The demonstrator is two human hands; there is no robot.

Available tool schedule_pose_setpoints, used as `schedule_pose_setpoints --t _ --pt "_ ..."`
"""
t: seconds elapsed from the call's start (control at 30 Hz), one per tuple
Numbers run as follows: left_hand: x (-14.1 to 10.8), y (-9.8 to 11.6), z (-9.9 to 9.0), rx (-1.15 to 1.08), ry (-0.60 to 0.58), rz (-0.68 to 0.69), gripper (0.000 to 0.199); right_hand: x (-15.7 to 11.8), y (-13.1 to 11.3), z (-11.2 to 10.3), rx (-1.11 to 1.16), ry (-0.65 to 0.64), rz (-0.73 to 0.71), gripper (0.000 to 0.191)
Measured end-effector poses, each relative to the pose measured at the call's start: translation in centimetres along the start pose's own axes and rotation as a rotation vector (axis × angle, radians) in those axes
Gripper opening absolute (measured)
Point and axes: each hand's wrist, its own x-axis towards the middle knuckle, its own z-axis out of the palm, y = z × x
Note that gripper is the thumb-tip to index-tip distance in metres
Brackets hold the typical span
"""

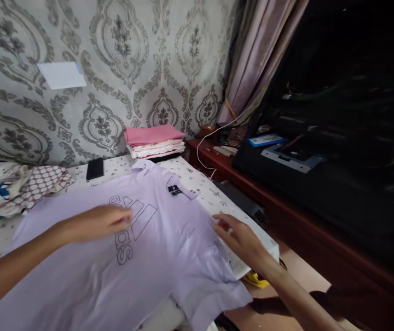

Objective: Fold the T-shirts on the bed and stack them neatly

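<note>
A lilac T-shirt (155, 257) with an outlined adidas logo lies spread front up on the table, its collar pointing to the back right. Over the chest print is my left hand (109, 220), slightly blurred, its fingers curled in with nothing visible in them. My right hand (240, 236) is at the shirt's right shoulder edge, thumb and fingers apart; the fingertips are near the fabric, and whether they touch it I cannot tell. One sleeve (214, 299) hangs over the near right edge of the table.
A stack of folded clothes (155, 142), pink on top, stands against the wall. A black phone (95, 169) lies near rumpled clothes (20, 188) at left. A white cable (200, 156) trails from a dark red cabinet (231, 168) carrying a large black screen (338, 138).
</note>
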Motion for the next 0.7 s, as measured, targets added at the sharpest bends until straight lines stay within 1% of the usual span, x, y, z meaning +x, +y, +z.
schedule_pose_setpoints --t 0.03,0.07,0.1,0.13,0.17,0.2,0.27,0.3,0.37,0.43,0.5,0.57,0.63,0.7 --pt "4.3 0.7 -1.3 0.001 0.014 0.039 0.030 1.3 -0.2 0.5 -0.088 0.009 -0.019 0.032" --pt "8.5 1.2 -2.3 -0.001 0.051 0.050 0.029 2.4 -0.3 1.0 -0.163 0.008 -0.029 0.031" --pt "12.4 1.4 -2.9 0.008 0.076 0.045 0.032 3.4 -0.4 1.4 -0.222 -0.001 -0.033 0.030" --pt "16.0 1.5 -3.2 0.035 0.100 0.009 0.036 4.3 -0.5 1.8 -0.262 -0.016 -0.031 0.029" --pt "19.2 1.4 -3.4 0.064 0.121 -0.040 0.039 5.0 -0.6 2.0 -0.283 -0.035 -0.025 0.027" --pt "21.8 1.1 -3.3 0.065 0.118 -0.049 0.042 5.5 -0.7 2.3 -0.289 -0.051 -0.018 0.025" --pt "25.7 0.5 -3.0 0.062 0.078 -0.061 0.043 6.4 -0.7 2.5 -0.283 -0.076 0.000 0.018" --pt "27.0 0.1 -2.9 0.051 0.047 -0.058 0.041 6.8 -0.7 2.6 -0.276 -0.086 0.005 0.013" --pt "28.7 -0.4 -2.6 0.025 -0.012 -0.060 0.036 7.4 -0.6 2.7 -0.254 -0.104 -0.007 0.005" --pt "29.6 -0.7 -2.5 -0.014 -0.053 -0.073 0.031 7.7 -0.5 2.7 -0.208 -0.106 -0.026 0.009" --pt "30.0 -0.9 -2.4 -0.063 -0.066 -0.091 0.026 7.8 -0.4 2.6 -0.123 -0.103 -0.035 0.012" --pt "30.1 -0.9 -2.3 -0.123 -0.034 -0.099 0.024 7.8 0.0 2.4 -0.012 -0.075 -0.031 0.012" --pt "30.2 -0.8 -2.0 -0.190 0.041 -0.088 0.025 7.7 0.5 2.0 0.074 -0.018 -0.023 0.011" --pt "30.1 -0.7 -1.3 -0.252 0.132 -0.070 0.025 7.5 1.0 1.6 0.089 0.028 -0.011 0.008"
